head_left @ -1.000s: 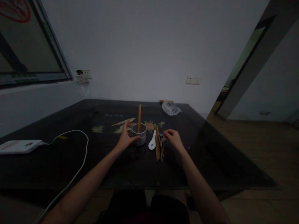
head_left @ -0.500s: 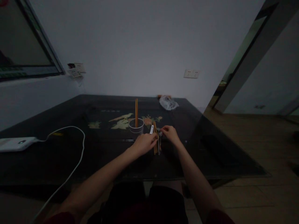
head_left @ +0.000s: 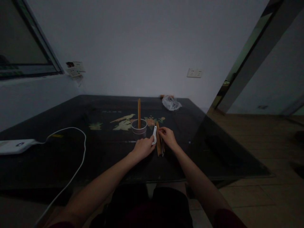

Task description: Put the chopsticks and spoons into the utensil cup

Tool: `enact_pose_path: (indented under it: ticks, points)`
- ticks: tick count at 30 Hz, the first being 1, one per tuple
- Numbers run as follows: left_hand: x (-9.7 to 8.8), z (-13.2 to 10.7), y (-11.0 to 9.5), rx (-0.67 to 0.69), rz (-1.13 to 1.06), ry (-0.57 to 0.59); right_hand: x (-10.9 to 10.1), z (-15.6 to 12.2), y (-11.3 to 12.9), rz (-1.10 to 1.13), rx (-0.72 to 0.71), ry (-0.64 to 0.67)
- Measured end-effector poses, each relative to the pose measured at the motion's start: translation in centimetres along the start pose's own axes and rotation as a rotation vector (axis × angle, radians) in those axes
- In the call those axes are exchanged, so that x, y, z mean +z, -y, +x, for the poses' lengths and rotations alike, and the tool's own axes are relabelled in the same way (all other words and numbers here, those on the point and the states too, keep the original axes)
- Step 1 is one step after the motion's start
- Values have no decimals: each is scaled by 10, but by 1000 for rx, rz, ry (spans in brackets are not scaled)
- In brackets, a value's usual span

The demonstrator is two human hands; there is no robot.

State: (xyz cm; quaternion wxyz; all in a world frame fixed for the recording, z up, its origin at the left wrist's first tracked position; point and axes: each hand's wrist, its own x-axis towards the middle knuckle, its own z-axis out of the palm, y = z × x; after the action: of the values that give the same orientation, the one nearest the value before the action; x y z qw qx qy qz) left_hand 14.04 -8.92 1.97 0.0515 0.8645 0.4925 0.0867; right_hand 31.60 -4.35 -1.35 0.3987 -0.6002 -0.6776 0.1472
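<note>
A white spoon point(head_left: 155, 133) points its handle away from me, and the fingers of my left hand point(head_left: 142, 148) are closed on its near end. Just right of it, a bundle of wooden chopsticks point(head_left: 159, 147) lies lengthwise on the table, with a thin metal utensil point(head_left: 162, 149) among them. My right hand point(head_left: 169, 137) is pinched over the far part of the bundle; what its fingertips grip is hidden. Behind my left hand stands a clear round container point(head_left: 139, 130) with a pair of chopsticks point(head_left: 139, 110) upright in it.
The dark glossy table point(head_left: 106, 167) bears a printed bird and flowers. A crumpled plastic bag point(head_left: 171, 103) lies at the back. On the left are a white device point(head_left: 16, 146) and its white cable point(head_left: 85, 148). A dark flat object point(head_left: 223, 150) lies right.
My left hand has shifted slightly left off the chopsticks and onto the white spoon. My right hand has moved left, over the bundle. The metal spoon end seen before no longer shows.
</note>
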Motion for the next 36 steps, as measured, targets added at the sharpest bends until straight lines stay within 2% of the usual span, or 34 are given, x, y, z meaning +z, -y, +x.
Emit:
enact_pose_path:
  ticks: [5, 14, 22, 29, 36]
  points:
    - [1, 1, 2, -23, 14, 16, 6, -2, 2, -190, 22, -7]
    - [0, 1, 2, -6, 112, 61, 4, 4, 26, -483, 82, 103]
    - [-1, 1, 3, 3, 122, 64, 11, 19, 38, -510, 163, 172]
    - [-2, 2, 3, 1, 119, 87, 17, 28, 44, -536, 206, 285]
    - [-5, 1, 2, 13, 105, 105, 19, 31, 45, -507, 234, 316]
